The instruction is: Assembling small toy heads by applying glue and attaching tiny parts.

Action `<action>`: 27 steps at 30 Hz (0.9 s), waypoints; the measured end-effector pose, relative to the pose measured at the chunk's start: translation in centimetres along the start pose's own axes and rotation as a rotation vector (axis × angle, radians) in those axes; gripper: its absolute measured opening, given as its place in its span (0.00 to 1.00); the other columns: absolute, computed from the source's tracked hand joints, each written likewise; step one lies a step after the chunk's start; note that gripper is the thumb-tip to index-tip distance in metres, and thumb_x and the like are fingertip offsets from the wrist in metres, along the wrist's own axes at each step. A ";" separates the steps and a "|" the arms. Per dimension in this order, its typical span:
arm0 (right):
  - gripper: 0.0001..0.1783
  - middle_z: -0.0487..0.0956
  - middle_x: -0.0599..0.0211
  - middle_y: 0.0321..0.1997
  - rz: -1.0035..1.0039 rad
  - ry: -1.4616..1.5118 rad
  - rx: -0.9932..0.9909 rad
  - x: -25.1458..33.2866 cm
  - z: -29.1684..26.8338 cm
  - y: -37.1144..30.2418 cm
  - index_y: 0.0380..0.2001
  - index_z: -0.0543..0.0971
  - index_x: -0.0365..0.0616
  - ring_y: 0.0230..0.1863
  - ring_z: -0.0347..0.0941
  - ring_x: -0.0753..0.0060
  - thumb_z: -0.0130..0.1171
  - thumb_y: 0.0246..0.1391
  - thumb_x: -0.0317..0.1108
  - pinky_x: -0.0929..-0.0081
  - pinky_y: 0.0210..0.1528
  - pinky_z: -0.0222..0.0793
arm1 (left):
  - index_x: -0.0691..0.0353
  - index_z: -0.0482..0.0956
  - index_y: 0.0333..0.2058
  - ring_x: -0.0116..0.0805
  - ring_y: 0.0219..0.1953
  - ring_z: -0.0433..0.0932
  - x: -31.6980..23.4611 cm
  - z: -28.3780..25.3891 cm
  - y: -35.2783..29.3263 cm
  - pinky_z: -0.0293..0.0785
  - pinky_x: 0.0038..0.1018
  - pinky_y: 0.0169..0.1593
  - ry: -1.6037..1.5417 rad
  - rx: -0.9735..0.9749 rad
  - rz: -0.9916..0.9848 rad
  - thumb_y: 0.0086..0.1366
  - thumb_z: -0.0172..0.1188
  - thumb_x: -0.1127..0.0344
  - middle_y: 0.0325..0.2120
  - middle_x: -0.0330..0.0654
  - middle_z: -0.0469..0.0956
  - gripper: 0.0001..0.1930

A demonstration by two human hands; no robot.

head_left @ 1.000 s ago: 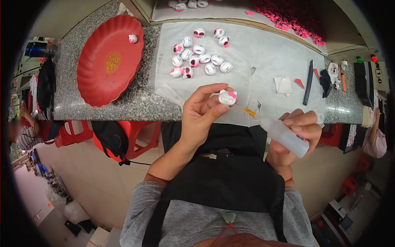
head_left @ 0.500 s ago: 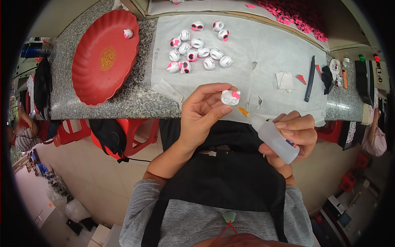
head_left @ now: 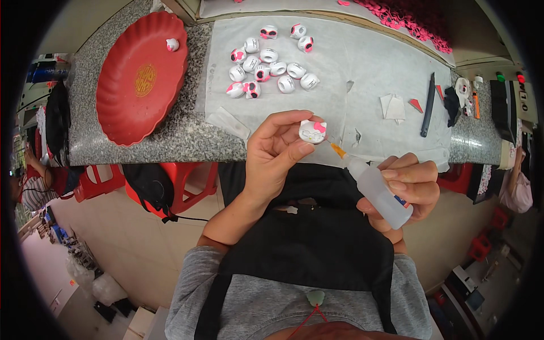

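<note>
Between thumb and fingers, my left hand point(head_left: 275, 156) pinches a small white cat-head figure point(head_left: 312, 131) with a pink bow, its face turned up. My right hand point(head_left: 411, 187) is wrapped round a translucent squeeze bottle point(head_left: 378, 191) with an orange-hubbed needle tip point(head_left: 338, 150). The needle points at the figure's lower right edge; whether it touches I cannot tell. Beyond my hands, several white and pink figures point(head_left: 262, 73) lie grouped on a white paper sheet point(head_left: 323, 45), some with dark pieces on them.
A red scalloped tray point(head_left: 122, 99) stands at left, holding one small figure point(head_left: 172, 45). At right lie a dark craft knife point(head_left: 429, 107), a folded white paper piece point(head_left: 392, 107) and red scraps point(head_left: 416, 105). Many pink pieces point(head_left: 408, 25) are heaped at the back. A red stool point(head_left: 187, 187) stands below the counter.
My left hand has moved slightly left and tilted the figure so more of its face shows. The needle tip sits a little farther from it; the bottle stays in my right hand.
</note>
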State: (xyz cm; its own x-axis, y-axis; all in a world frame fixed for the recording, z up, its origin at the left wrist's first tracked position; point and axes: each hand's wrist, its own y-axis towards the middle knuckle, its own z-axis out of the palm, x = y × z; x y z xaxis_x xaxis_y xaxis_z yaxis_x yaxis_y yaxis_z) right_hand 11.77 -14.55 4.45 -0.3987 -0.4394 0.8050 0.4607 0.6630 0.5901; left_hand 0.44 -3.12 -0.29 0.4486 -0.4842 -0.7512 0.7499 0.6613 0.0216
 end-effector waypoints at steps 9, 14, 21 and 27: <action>0.24 0.66 0.65 0.29 -0.022 0.001 0.015 -0.1 -0.1 -0.1 0.27 0.67 0.44 0.23 0.63 0.75 0.68 0.22 0.25 0.81 0.23 0.64 | 0.69 0.64 0.38 0.34 0.39 0.69 0.0 0.4 -0.1 0.67 0.32 0.43 0.068 -0.039 -0.036 0.47 0.55 0.76 0.35 0.49 0.68 0.17; 0.22 0.64 0.67 0.28 -0.003 -0.031 0.064 0.2 0.0 0.1 0.28 0.65 0.44 0.21 0.60 0.78 0.65 0.27 0.25 0.82 0.22 0.62 | 0.68 0.64 0.39 0.33 0.38 0.69 0.0 0.5 -0.2 0.67 0.28 0.43 0.059 -0.048 -0.040 0.47 0.54 0.77 0.35 0.49 0.68 0.18; 0.22 0.64 0.67 0.29 -0.003 -0.041 0.060 0.2 0.2 0.2 0.28 0.65 0.44 0.22 0.61 0.78 0.65 0.28 0.25 0.82 0.23 0.63 | 0.70 0.66 0.38 0.30 0.41 0.66 0.4 0.0 0.0 0.62 0.24 0.46 0.129 0.062 0.084 0.47 0.52 0.82 0.37 0.44 0.65 0.17; 0.24 0.68 0.63 0.29 0.029 0.033 0.023 0.0 0.0 -0.2 0.26 0.69 0.42 0.24 0.66 0.72 0.69 0.19 0.25 0.79 0.24 0.64 | 0.69 0.68 0.37 0.29 0.39 0.65 0.4 0.0 -0.1 0.61 0.23 0.44 0.260 0.058 0.119 0.46 0.54 0.82 0.37 0.44 0.65 0.16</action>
State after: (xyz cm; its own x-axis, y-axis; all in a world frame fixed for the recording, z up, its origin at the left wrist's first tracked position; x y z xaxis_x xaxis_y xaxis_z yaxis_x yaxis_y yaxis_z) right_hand 11.65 -14.68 4.35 -0.3590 -0.4393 0.8235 0.4535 0.6891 0.5653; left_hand 0.54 -3.33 -0.60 0.4006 -0.2369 -0.8851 0.7294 0.6670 0.1516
